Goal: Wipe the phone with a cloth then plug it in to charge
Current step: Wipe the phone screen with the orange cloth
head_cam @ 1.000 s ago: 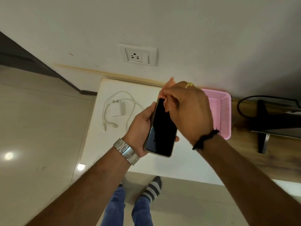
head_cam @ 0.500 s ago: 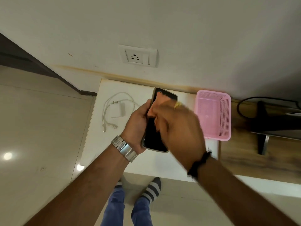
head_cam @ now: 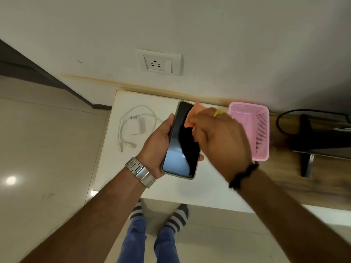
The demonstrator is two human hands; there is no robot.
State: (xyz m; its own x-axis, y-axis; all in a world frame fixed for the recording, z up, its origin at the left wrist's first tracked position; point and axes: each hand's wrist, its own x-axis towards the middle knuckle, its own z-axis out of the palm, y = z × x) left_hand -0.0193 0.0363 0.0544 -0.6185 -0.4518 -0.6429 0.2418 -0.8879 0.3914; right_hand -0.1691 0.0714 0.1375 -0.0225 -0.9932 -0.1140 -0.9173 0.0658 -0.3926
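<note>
The left hand (head_cam: 154, 149) grips the slick, breakable phone (head_cam: 181, 141) by its long edges, while the right hand (head_cam: 222, 141) pinches a soft cloth (head_cam: 191, 118) against the far screen.

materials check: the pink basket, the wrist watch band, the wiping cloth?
Pink rectangular mesh basket: looks like moulded plastic, matte, judging by its uniform colour and fine grid of holes.
Silver link watch band on the left wrist: likely brushed metal; segmented links with a dull sheen.
Small orange cloth bunched in the right hand: soft fabric, matte; it folds and creases. The weave is too blurred to tell.
</note>
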